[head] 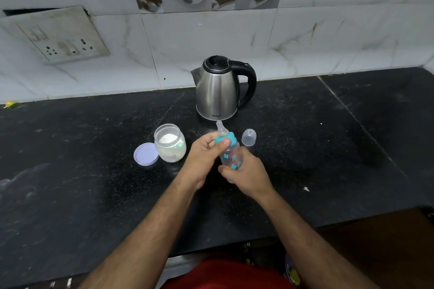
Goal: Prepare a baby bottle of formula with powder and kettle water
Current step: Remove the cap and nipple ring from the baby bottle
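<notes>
From the head camera, looking down at a black speckled stone countertop (89, 171), both bare hands are up over the middle of it and both are on the same thing. That thing is a clear plastic baby bottle printed with small teal flowers (232, 156), held above the counter and tipped so its top leans away and a little left. The right hand (246, 175) is wrapped around the lower body of the bottle, fingers closed on it. The left hand (206, 150) is clamped on the teal screw collar (226, 139) at the neck, thumb pressed across its front. A translucent silicone teat (220, 128) pokes up out of that collar.

Just right of the bottle's top, the clear domed bottle cap (249, 137) stands alone on the counter, apart from the hands. Left of the hands sits an open clear glass jar of white powder (170, 143), with something small and pale green resting inside against the near wall. Its round lilac plastic lid (146, 154) lies flat, touching the jar's left side.

Behind the bottle stands a stainless steel electric kettle with a black lid and black handle (219, 91), spout left, handle right. On the white marble-look tiled wall (211, 37), a switch and socket plate (58, 35) at far left.
</notes>
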The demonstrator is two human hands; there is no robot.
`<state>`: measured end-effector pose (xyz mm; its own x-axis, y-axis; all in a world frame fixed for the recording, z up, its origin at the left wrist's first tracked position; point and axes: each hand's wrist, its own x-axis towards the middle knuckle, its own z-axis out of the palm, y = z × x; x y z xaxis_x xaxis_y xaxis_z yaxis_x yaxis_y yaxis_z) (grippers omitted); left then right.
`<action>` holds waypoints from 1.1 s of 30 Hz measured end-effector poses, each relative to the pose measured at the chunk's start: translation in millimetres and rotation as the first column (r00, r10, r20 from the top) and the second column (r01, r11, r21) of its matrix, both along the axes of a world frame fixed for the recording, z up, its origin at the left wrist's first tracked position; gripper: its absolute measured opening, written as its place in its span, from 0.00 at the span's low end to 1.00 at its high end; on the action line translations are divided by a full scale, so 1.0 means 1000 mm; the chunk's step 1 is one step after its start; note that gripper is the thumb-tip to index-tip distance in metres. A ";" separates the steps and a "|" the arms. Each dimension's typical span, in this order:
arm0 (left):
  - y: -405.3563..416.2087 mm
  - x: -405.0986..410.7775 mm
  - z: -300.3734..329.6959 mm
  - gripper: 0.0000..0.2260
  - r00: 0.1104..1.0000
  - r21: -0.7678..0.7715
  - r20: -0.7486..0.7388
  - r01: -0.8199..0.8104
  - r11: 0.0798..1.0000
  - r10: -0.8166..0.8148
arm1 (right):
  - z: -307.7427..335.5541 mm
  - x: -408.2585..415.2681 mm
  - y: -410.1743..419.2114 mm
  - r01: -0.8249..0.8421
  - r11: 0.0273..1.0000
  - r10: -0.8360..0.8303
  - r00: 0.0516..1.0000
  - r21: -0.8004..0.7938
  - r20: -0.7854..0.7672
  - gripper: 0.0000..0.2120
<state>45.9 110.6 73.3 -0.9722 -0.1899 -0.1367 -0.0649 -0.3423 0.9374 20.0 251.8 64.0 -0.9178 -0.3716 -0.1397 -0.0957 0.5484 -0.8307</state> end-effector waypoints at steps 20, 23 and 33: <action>-0.015 0.010 -0.001 0.17 0.997 0.051 -0.025 0.068 0.996 -0.067 | -0.005 0.004 0.000 -0.012 0.999 0.014 0.999 -0.043 0.035 0.19; -0.014 0.007 0.002 0.17 0.999 0.014 -0.026 0.026 1.000 -0.026 | -0.004 0.007 -0.003 -0.030 0.997 0.032 0.999 -0.071 0.025 0.19; -0.009 0.006 0.010 0.13 0.993 0.066 -0.019 0.114 0.991 -0.113 | -0.005 0.004 -0.004 -0.067 0.995 0.068 0.998 -0.071 0.017 0.22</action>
<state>51.7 101.7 83.2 -0.9891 -0.0692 -0.1302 -0.0926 -0.3953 0.9139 24.2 247.5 58.5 -0.8877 -0.4421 -0.1282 -0.1144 0.4816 -0.8689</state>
